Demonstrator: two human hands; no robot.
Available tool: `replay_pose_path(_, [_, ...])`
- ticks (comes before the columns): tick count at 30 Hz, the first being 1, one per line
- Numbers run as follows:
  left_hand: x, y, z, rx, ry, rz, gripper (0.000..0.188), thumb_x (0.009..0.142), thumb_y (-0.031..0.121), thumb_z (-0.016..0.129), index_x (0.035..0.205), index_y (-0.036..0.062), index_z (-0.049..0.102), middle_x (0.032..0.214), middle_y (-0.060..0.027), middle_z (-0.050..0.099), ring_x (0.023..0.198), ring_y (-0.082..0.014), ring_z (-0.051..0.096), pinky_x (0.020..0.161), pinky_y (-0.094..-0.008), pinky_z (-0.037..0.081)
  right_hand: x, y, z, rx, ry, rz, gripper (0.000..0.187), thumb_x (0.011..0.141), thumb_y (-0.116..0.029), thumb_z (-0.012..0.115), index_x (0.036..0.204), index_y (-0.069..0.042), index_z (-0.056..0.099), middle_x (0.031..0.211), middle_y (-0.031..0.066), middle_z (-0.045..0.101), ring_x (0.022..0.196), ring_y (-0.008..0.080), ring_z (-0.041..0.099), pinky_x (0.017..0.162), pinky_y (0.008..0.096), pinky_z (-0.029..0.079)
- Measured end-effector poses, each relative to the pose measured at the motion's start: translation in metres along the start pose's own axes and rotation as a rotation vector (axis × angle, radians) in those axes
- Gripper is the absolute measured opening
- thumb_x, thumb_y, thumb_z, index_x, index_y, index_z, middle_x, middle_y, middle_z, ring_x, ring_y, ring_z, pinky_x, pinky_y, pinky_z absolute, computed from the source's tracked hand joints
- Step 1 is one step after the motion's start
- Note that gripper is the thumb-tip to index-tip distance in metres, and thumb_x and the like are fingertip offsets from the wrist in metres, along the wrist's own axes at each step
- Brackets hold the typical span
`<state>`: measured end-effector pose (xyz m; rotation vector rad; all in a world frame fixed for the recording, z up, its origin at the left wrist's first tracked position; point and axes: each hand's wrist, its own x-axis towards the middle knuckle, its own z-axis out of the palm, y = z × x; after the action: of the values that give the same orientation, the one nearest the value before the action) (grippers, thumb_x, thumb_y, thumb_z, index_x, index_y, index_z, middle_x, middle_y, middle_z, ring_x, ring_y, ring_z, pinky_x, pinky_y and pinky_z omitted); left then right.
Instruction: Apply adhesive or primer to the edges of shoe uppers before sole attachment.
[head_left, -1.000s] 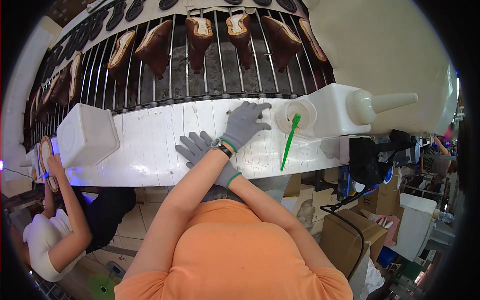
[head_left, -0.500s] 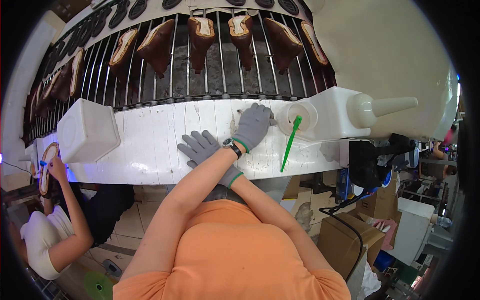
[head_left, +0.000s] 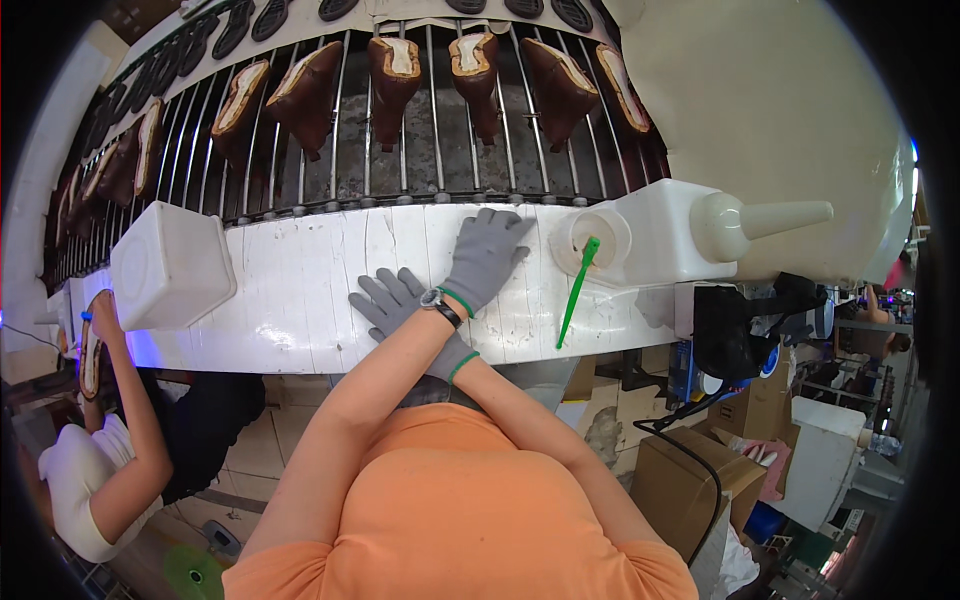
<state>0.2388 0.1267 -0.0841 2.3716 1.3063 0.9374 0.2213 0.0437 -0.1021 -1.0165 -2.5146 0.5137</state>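
My forearms cross over the white bench (head_left: 290, 300), the left lying over the right. My left hand (head_left: 485, 255), in a grey glove with a watch at its wrist, lies open on the bench near its far edge, nothing visible in it. My right hand (head_left: 395, 305), also gloved in grey, rests to its left with fingers spread; the left wrist hides part of it. Right of my left hand is a round translucent cup (head_left: 612, 250) with a green toothbrush-like brush (head_left: 572, 305) leaning on its rim, beside a white bottle (head_left: 665, 235) with a long nozzle.
Brown shoe uppers on lasts (head_left: 397, 85) stand sole-up along a roller conveyor (head_left: 345, 165), with black soles (head_left: 270, 18) beyond. A white square container (head_left: 170, 265) sits at the left. There, a co-worker's hand (head_left: 103, 318) holds a shoe sole. Cardboard boxes (head_left: 690, 475) stand lower right.
My left hand has moved left, away from the cup. My right hand has hardly moved. At the left, the co-worker's hand and the sole have shifted slightly.
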Motion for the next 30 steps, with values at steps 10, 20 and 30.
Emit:
replay_pose_path(10, [0.010,-0.002,0.021,0.225,-0.113,0.179,0.008,0.082,0.020,0.064,0.081,0.0116,0.063,0.083,-0.0055,0.058,0.085,-0.0234,0.056,0.074,-0.0370,0.044,0.004,0.001,-0.008,0.023,-0.068,0.017,0.059,0.092,-0.032,0.052,0.146,-0.012,0.039,0.153,0.0144,0.037,0.142,0.0337,0.031,0.119,0.0518,0.018])
replay_pose_path(20, [0.007,-0.006,0.020,-0.039,-0.133,0.019,0.017,0.089,0.028,0.063,0.088,0.0106,0.066,0.085,-0.0070,0.062,0.087,-0.0274,0.056,0.083,-0.0419,0.040,0.001,0.000,-0.014,0.040,-0.035,-0.002,0.059,0.094,-0.036,0.047,0.148,-0.013,0.036,0.154,0.0150,0.035,0.142,0.0344,0.031,0.119,0.0539,0.018])
replay_pose_path(30, [0.009,-0.007,0.006,-0.356,-0.205,-0.155,0.017,0.092,0.026,0.060,0.091,0.0092,0.065,0.089,-0.0068,0.064,0.093,-0.0277,0.058,0.087,-0.0405,0.040,-0.001,-0.001,-0.013,0.068,-0.032,0.009,0.059,0.096,-0.034,0.045,0.150,-0.014,0.035,0.156,0.0141,0.033,0.143,0.0347,0.028,0.120,0.0533,0.015])
